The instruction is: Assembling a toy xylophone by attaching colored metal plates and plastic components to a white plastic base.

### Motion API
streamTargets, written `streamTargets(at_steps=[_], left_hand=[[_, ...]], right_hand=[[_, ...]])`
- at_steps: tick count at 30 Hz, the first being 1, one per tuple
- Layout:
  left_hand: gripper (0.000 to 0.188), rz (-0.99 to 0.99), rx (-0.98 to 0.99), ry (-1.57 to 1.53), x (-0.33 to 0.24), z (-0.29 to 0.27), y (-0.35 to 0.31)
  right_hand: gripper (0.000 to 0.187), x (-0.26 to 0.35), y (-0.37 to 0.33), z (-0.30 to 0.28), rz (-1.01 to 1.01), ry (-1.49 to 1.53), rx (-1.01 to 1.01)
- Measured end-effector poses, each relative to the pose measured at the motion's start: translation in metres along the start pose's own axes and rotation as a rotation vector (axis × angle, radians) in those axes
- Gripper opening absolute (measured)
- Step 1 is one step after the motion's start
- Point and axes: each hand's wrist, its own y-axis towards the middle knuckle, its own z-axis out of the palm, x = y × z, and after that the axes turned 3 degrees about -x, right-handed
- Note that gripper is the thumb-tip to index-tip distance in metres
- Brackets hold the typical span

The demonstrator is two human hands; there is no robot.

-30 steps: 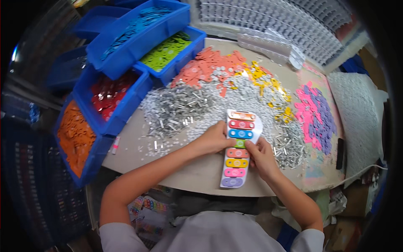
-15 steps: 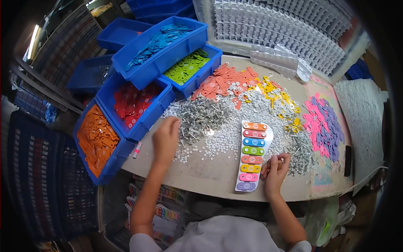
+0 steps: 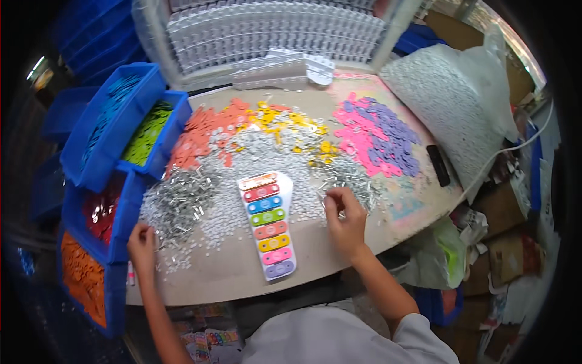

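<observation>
A toy xylophone (image 3: 271, 230), white and tapered with a column of coloured bars, lies on the table in front of me. My right hand (image 3: 347, 224) is right of it, thumb and forefinger curled together beside a heap of silvery metal pins (image 3: 348, 179); whatever they pinch is too small to make out. My left hand (image 3: 142, 246) is at the left edge of a heap of grey pins (image 3: 182, 197), its fingers drawn together; their tips are too blurred to show what they hold. Small white round pieces (image 3: 227, 209) spread around the xylophone.
Blue bins (image 3: 115, 188) with blue, green, red and orange pieces stand at left. Salmon bars (image 3: 209, 127), yellow bars (image 3: 276, 121) and a pink and purple heap (image 3: 379, 136) lie farther back. White xylophone bases (image 3: 273, 71) and a bulky white sack (image 3: 439, 91) border the table.
My view has swung to the right, so the table appears farther left. My right hand has left the xylophone's edge for the metal pins; my left hand remains by the grey heap, nearer its front-left edge.
</observation>
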Motion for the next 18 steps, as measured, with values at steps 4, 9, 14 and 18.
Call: streamTargets(at_steps=[4, 9, 14, 18], left_hand=[[0.014, 0.033, -0.122, 0.026, -0.002, 0.003, -0.005], [0.009, 0.028, -0.111, -0.201, -0.052, 0.002, -0.035], [0.003, -0.079, -0.008, -0.392, -0.137, 0.013, -0.069], [0.01, -0.119, 0.364, -0.574, -0.155, 0.028, -0.083]], right_hand=[[0.012, -0.04, 0.042, -0.055, -0.168, -0.457, -0.082], [0.015, -0.092, 0.065, -0.099, -0.11, -0.682, 0.022], [0.011, -0.115, 0.08, -0.092, 0.006, -0.577, 0.089], [0.009, -0.127, 0.089, -0.094, 0.012, -0.57, 0.134]])
